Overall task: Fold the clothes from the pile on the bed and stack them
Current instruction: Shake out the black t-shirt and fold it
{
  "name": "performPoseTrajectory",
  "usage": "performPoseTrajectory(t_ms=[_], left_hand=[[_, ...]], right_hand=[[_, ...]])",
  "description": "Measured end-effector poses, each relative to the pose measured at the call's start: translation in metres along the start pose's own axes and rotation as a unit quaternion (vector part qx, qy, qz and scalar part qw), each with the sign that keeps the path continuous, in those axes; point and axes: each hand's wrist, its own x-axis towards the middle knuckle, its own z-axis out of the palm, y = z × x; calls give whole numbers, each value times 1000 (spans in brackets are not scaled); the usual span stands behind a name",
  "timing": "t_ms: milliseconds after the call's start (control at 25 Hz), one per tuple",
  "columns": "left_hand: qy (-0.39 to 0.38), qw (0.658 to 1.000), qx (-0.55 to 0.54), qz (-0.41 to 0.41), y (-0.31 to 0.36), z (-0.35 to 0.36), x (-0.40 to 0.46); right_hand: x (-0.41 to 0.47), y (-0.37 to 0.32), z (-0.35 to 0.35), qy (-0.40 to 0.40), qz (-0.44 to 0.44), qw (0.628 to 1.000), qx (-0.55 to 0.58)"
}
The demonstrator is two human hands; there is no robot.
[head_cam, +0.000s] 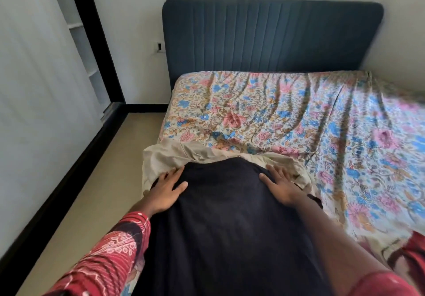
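The dark cloth [230,222] lies spread over the near corner of the bed [299,116], on top of a beige garment [174,155] whose edge shows beyond it. The left hand [169,188] and right hand [279,184] rest flat on its far corners, fingers straight, gripping nothing. This looks like smoothing before a fold: sweep outward to clear wrinkles and square the edges, without dragging the beige piece below.

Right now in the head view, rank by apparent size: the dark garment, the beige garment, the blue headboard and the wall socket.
1. dark garment, though nearness inflates it
2. blue headboard
3. beige garment, mostly covered
4. wall socket
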Motion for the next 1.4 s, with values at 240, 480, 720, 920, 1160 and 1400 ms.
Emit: performPoseTrajectory(t_ms=[240, 480, 720, 920, 1160, 1400], left_hand=[[165, 974, -154, -5, -30, 28, -3], [236, 927, -236, -172, -73, 31, -41], [254, 866, -400, -160, -86, 6, -43], [238, 908, -308, -157, -98, -12, -36], [315, 867, -339, -187, -92, 2, -62], [307, 862, -328, -233, -64, 77, -128]], right_hand=[[-15, 12, -18, 35, -18, 983, 178], [-70, 61, -34, 249, 84, 965, -8], [-76, 69, -36, 275, 129, 882, 359], [-66, 51, -52, 344, 126, 870, 330], [-62, 67, -55, 323, 144, 925, 136], [-139, 23, 38, 382, 71, 921, 24]])
